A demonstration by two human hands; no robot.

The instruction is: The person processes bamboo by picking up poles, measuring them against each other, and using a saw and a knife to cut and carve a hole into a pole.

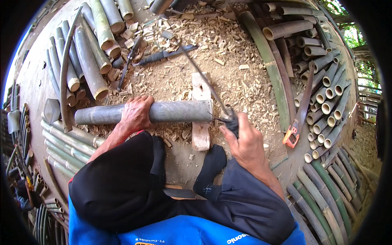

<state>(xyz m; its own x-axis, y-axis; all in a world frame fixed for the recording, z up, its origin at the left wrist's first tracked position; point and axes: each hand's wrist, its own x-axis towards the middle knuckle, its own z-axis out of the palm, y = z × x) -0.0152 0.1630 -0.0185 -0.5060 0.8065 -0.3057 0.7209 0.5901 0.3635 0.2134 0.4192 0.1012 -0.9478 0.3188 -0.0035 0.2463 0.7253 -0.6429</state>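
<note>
A grey bamboo tube (175,111) lies crosswise before me, its right part resting on a pale wooden block (201,141). My left hand (136,112) is wrapped over the tube left of its middle, pressing it from above. In my right hand (247,141) is a long, narrow-bladed knife (209,85), gripped by its dark, wrapped handle. The blade points up and away to the left, just past the tube's right end. Whether the blade touches the tube there, I cannot tell. My fingers partly hide the handle.
Wood chips (228,49) cover the ground. Beyond the tube lie a dark-handled knife (163,55) and a slim dark tool (130,61). An orange-handled saw (291,134) leans at the right, near stacked bamboo tubes (326,106). More bamboo (87,61) lies at the left.
</note>
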